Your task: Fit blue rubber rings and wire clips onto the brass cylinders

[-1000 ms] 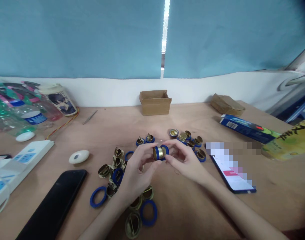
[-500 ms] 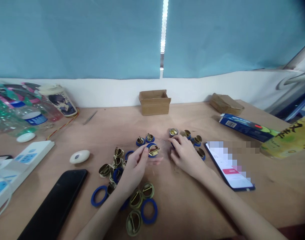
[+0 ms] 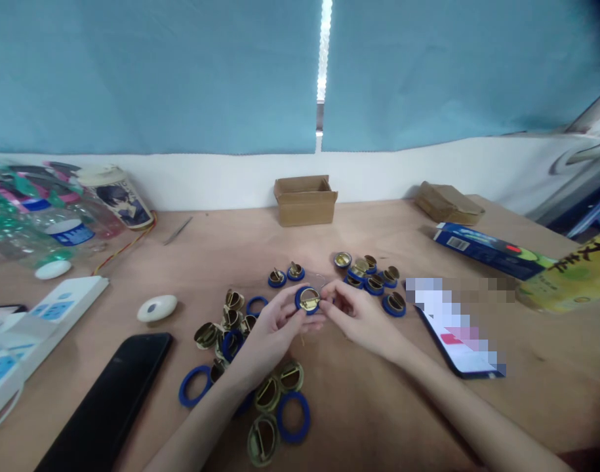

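My left hand [image 3: 277, 321] is closed round a round pin-back badge [image 3: 308, 299], with its thumb at the lower edge. The badge shows a brassy back with a bar across it and a blue ring around it. At its right edge, the closed fingers of my right hand [image 3: 351, 311] meet it in a pinch; whether they hold anything smaller as well, I cannot tell. A thin bent wire [image 3: 320, 276] shows just beyond the fingertips. Under and beside my left forearm lie several metal badge backs [image 3: 267, 392] and loose blue rings [image 3: 294, 417].
Blue-ringed badges [image 3: 394, 303] cluster right of my hands; two more [image 3: 277, 278] sit behind them. An open cardboard box [image 3: 306, 208] stands by the wall. Phones [image 3: 107, 400], a power strip [image 3: 48, 321], spray bottles [image 3: 68, 226] and a blue carton [image 3: 486, 252] lie around the sides.
My right hand has moved left and down from the right-hand badge cluster to the badge in my left hand. That badge has shifted slightly right and turned.
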{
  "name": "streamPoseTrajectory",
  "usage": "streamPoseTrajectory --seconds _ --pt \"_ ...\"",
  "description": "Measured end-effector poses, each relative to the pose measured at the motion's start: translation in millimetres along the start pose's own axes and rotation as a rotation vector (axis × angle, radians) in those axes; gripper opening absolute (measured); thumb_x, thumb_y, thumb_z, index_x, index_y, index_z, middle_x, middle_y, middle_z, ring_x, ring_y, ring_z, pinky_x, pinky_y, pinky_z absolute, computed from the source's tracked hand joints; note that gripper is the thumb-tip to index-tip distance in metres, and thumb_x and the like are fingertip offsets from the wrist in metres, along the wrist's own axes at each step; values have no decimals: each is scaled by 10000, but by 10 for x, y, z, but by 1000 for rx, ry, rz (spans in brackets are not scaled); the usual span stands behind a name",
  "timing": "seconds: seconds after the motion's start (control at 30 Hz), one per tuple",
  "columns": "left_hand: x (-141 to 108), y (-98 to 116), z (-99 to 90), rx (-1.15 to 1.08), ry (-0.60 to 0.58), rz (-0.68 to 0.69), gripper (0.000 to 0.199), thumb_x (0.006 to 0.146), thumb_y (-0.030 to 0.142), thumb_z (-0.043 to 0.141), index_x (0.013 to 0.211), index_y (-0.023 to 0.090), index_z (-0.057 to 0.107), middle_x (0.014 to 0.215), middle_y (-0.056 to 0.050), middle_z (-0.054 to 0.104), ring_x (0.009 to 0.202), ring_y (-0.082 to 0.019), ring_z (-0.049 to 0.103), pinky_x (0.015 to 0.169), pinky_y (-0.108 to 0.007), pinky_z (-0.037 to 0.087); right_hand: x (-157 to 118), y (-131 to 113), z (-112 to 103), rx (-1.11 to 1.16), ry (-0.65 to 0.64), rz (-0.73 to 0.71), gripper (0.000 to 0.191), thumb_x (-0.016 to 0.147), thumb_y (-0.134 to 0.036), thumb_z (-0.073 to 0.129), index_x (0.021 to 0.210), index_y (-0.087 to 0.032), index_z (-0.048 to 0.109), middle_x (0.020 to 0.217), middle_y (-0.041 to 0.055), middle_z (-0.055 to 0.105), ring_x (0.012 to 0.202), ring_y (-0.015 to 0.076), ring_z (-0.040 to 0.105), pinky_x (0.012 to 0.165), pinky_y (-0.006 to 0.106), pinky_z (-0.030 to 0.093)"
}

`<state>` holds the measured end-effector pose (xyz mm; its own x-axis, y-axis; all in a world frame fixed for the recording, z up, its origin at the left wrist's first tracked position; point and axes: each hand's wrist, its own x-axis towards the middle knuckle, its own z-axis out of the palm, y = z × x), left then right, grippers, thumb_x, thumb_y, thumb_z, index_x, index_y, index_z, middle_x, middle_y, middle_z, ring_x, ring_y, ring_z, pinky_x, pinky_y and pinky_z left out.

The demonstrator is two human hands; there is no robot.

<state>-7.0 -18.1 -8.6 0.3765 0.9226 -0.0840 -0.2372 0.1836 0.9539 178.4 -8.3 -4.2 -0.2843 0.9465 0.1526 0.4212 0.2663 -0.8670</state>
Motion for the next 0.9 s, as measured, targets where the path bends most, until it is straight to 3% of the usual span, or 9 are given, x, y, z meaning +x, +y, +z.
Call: streamPoseTrajectory --seconds 0.17,0.33,0.47,0.57,0.7,0.8,0.9 --pt "14 -34 31 66 13 80 453 876 313 668 1276 185 499 1237 -118 683 1018 -262 726 931 -430 583 15 53 14 73 -39 -2 119 928 -255 524 902 -184 616 679 -25 547 603 123 490 541 237 368" --pt "25 -82 -8 124 66 178 297 925 334 596 1195 211 576 1234 -88 682 1064 -270 699 869 -416 604 -8 10 -5 52 52 -95 86 952 -280 546 954 -205 587 695 -36 515 602 120 489 530 230 374" --pt "1 -17 -19 112 120 132 330 971 397 508 1215 198 606 1268 -103 664 1101 -269 676 919 -439 579 -65 15 -15 -172 74 -323 102 986 -220 502 1035 -219 591 894 21 631 799 155 603 714 267 470" --pt "-21 62 4 123 76 164 342 959 364 551 1258 202 580 1281 -100 663 1180 -247 635 1012 -411 526 -103 43 -6 -301 36 -395 184 1004 -193 447 1118 -230 586 1042 60 648 929 189 629 796 306 486" --pt "-31 76 19 168 -11 264 418 890 229 660 1290 217 537 1337 -91 632 1276 -215 571 1104 -369 449 -117 17 -8 -356 -4 -340 211 968 -175 465 1161 -225 535 984 54 650 797 179 631 686 294 477" --pt "-24 25 13 168 9 305 480 843 153 696 1284 222 521 1360 -95 615 1272 -217 575 1111 -389 446 -84 -23 -90 -294 19 -229 281 905 -153 526 1175 -213 479 874 11 624 647 133 578 602 257 435" --pt "-9 -13 4 202 39 357 487 807 110 716 1247 216 537 1341 -96 624 1279 -221 568 1127 -405 431 -29 4 -286 -325 -26 -106 135 903 -170 523 1035 -199 519 801 0 606 627 126 552 594 251 402"
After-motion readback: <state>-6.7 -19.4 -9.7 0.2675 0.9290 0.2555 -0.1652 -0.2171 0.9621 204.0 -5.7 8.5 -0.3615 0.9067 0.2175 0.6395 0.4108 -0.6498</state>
